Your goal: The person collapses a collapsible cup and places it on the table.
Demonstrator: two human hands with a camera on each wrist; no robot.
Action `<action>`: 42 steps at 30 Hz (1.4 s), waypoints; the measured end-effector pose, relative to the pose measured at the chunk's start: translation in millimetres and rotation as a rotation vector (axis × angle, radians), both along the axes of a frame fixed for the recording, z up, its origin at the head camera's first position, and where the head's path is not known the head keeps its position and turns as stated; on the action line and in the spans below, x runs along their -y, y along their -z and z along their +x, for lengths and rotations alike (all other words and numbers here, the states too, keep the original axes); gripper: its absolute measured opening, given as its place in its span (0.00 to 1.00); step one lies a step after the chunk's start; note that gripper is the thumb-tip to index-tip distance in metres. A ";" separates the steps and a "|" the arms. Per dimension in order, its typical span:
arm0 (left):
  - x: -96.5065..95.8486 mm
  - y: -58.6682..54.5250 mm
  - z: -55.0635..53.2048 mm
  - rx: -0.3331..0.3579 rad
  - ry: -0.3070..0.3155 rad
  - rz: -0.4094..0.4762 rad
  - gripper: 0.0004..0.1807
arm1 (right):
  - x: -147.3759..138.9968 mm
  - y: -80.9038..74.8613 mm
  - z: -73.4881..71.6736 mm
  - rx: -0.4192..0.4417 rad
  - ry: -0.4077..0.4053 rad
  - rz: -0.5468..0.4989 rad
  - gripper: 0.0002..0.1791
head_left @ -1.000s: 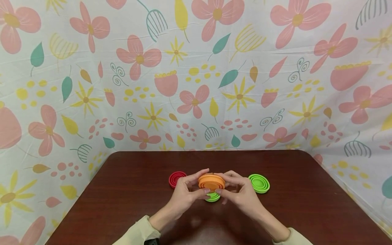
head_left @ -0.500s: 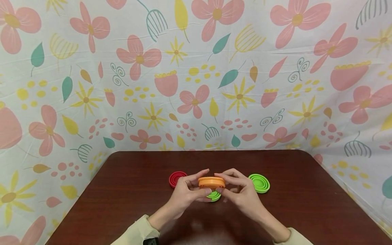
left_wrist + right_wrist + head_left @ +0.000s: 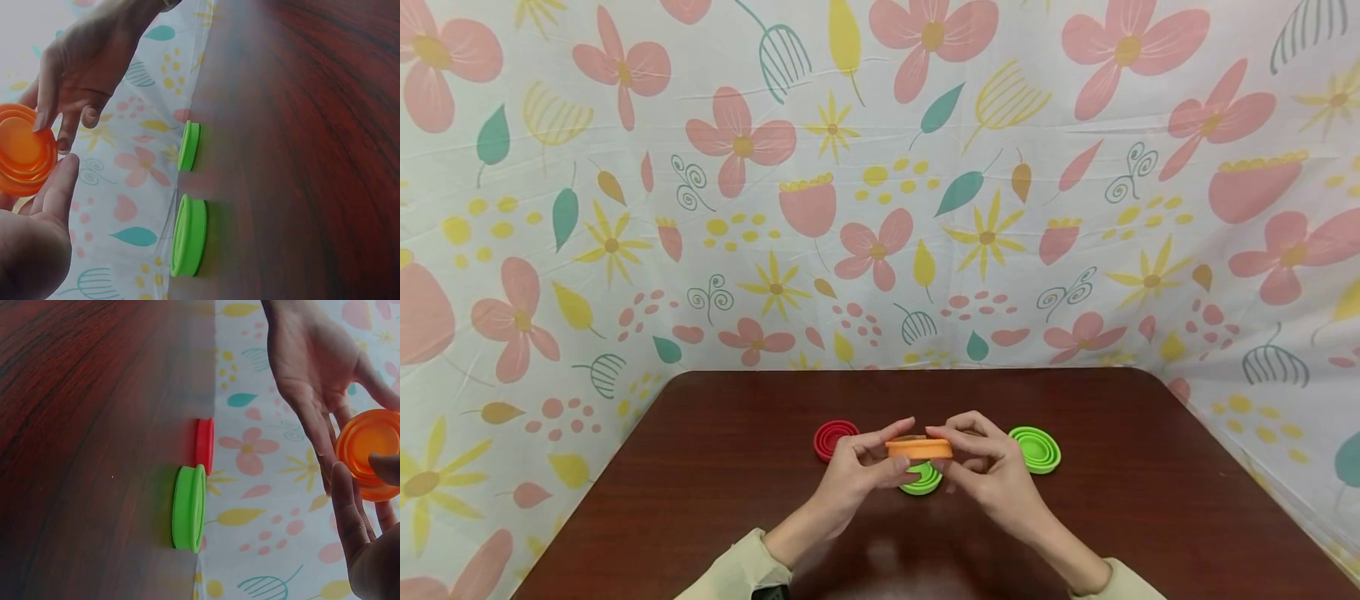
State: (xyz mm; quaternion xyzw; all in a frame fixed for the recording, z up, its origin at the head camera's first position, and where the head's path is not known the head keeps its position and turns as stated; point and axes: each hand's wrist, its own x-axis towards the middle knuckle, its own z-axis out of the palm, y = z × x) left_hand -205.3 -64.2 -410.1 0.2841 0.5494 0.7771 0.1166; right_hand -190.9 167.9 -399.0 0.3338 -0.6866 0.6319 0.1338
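An orange collapsible cup, flattened into rings, is held up above the table between both hands. My left hand pinches its left side with thumb and fingers. On the opposite side my right hand pinches it too. The cup appears nearly edge-on in the head view, while the left wrist view shows the rings of the orange cup face on. Below it lies a flattened green cup, partly covered by the hands.
A flattened red cup lies to the left, just behind the left hand. Another flattened green cup is to the right of the right hand. All rest on a dark brown table in front of a flower-patterned cloth.
The orange cup has tilted from showing its rings to nearly edge-on in the head view. Both hands keep hold of it and have barely shifted.
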 end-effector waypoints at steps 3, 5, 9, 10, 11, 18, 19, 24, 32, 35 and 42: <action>0.3 0.6 -0.5 0.003 -0.001 0.003 0.34 | -0.7 2.3 -1.6 -0.016 -0.006 0.004 0.24; 0.6 1.2 -0.8 0.001 -0.005 -0.003 0.33 | -1.0 3.5 -2.4 -0.017 -0.007 0.007 0.25; 1.0 2.3 -1.9 -0.021 -0.028 -0.033 0.32 | -1.1 4.7 -2.8 -0.012 -0.011 0.009 0.25; 1.3 2.6 -2.1 -0.027 -0.035 -0.042 0.31 | -0.9 4.3 -2.2 0.005 -0.009 0.008 0.26; 1.4 2.9 -2.4 -0.035 -0.043 -0.051 0.31 | -1.0 4.0 -1.9 0.009 -0.005 0.012 0.26; 3.7 5.1 -3.5 -0.068 -0.056 -0.063 0.32 | -1.9 1.0 0.2 0.035 0.032 0.051 0.26; 3.8 5.5 -3.7 -0.069 -0.052 -0.061 0.32 | -2.1 0.7 0.3 0.035 0.038 0.057 0.26; 3.4 5.8 -3.9 -0.071 -0.043 -0.051 0.35 | -2.7 0.0 0.8 0.060 0.079 0.096 0.28; 3.5 4.5 -3.5 -0.071 -0.030 -0.034 0.42 | -3.9 0.8 -1.1 0.129 0.073 0.140 0.32; 4.1 4.6 -3.6 -0.066 -0.022 -0.037 0.43 | -4.5 1.2 -2.2 0.152 0.050 0.144 0.33; 4.0 6.5 -5.8 -0.063 0.009 -0.039 0.43 | -5.6 1.5 -4.6 0.164 0.021 0.134 0.36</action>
